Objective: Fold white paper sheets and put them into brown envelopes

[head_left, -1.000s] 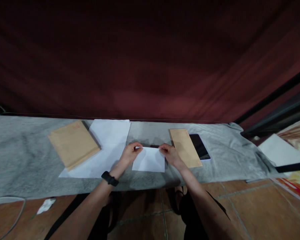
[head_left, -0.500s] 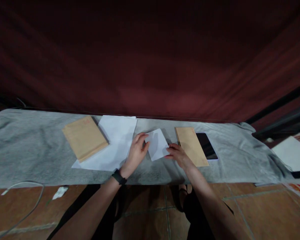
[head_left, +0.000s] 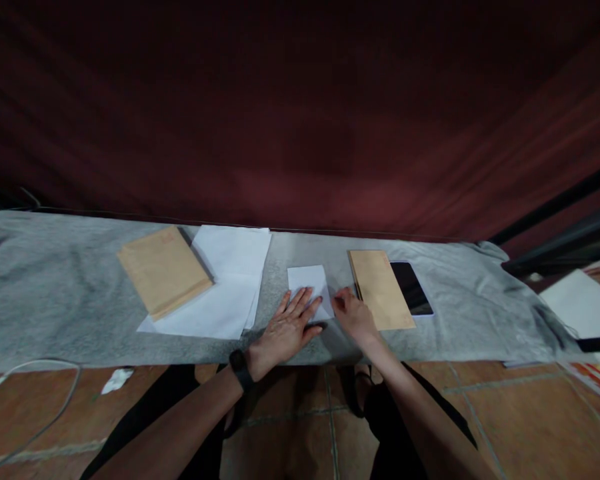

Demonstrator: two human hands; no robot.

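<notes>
A small folded sheet of white paper [head_left: 307, 275] lies on the grey cloth in front of me. My left hand [head_left: 287, 327] presses flat on its lower part, fingers stretched out and slightly spread, covering that part of the paper. At the paper's right edge is my right hand [head_left: 351, 315], its fingers curled together. Whether those fingers pinch anything is hidden. Just right of that hand lies a small stack of brown envelopes [head_left: 383, 287], partly over a dark-screened tablet or phone [head_left: 411, 288].
Larger white sheets [head_left: 233, 267] lie at left, with a stack of brown envelopes [head_left: 165, 270] on top. The grey cloth [head_left: 60, 287] covers a narrow surface before a dark red curtain [head_left: 300, 133]. A cable [head_left: 65, 407] lies on the tiled floor; a white board-like object [head_left: 583, 303] stands far right.
My left hand has moved from the paper's left edge to lie flat across its lower part. The paper has turned and looks smaller. My right hand has curled its fingers.
</notes>
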